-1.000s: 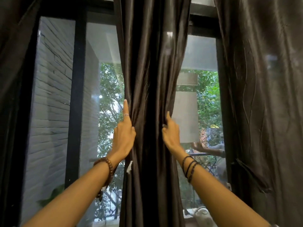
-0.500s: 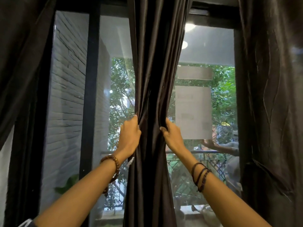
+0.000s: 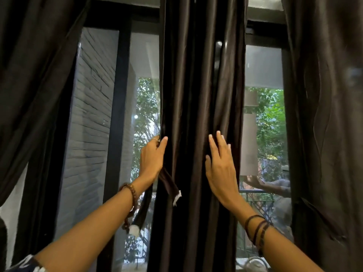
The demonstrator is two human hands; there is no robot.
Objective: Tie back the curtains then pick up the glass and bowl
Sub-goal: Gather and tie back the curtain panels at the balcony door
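Behind center curtain (image 3: 198,114), window (image 3: 145,114).

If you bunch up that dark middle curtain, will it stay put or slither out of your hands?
Probably floppy: the middle curtain hangs in soft vertical folds. Its sheen suggests smooth fabric that may slip, so the left hand gripping its edge likely helps, while the flat right hand only presses it. The dark tie strip dangles limp too.

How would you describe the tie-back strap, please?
Find the bunched dark curtain hanging mid-window. The strap dangles below the left hand at the curtain's left edge. Unlike the long folds, it is a short dark band with white ends.
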